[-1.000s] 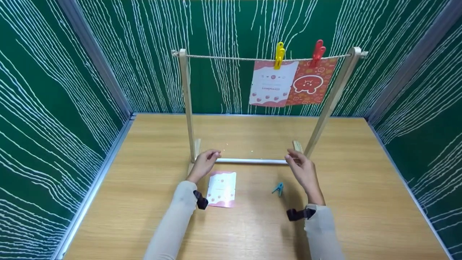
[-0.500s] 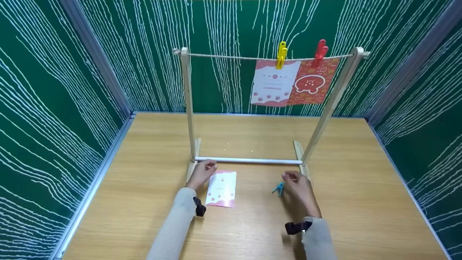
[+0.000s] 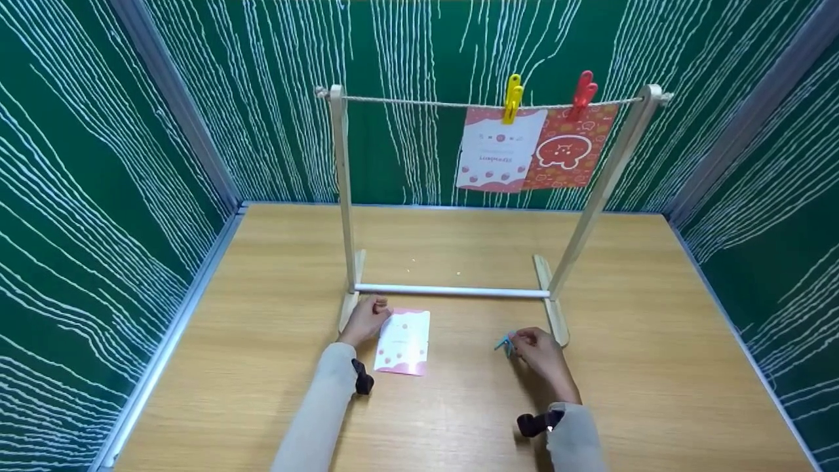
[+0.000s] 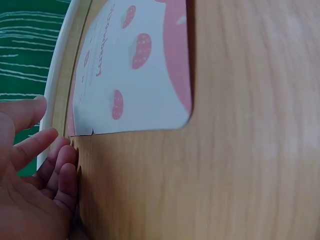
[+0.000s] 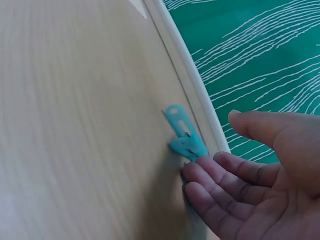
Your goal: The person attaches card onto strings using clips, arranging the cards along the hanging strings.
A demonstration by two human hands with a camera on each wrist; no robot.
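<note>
A white-and-pink card [image 3: 404, 347] printed with strawberries lies flat on the table [image 3: 452, 419]. At its upper left corner is my left hand [image 3: 366, 320]; in the left wrist view the thumb stands apart from loosely bent fingers, which reach the corner of the card [image 4: 145, 95]. To the right lies a teal clothespin [image 3: 503, 342]. The fingertips of my right hand [image 3: 541, 354] are right at one end of it. In the right wrist view the thumb is spread away from the clothespin [image 5: 180, 122], with the fingers lightly bent beside it.
Behind the hands stands a wooden frame [image 3: 344, 196] with a rope [image 3: 406, 102] across its top and a white bar [image 3: 452, 290] low down. A yellow clothespin [image 3: 512, 101] and a red one [image 3: 583, 92] hold a strawberry card [image 3: 491, 157] and a red card [image 3: 564, 174].
My right hand has come down and toward me, from beside the white bar to the teal clothespin. My left hand has dropped slightly to the card's corner.
</note>
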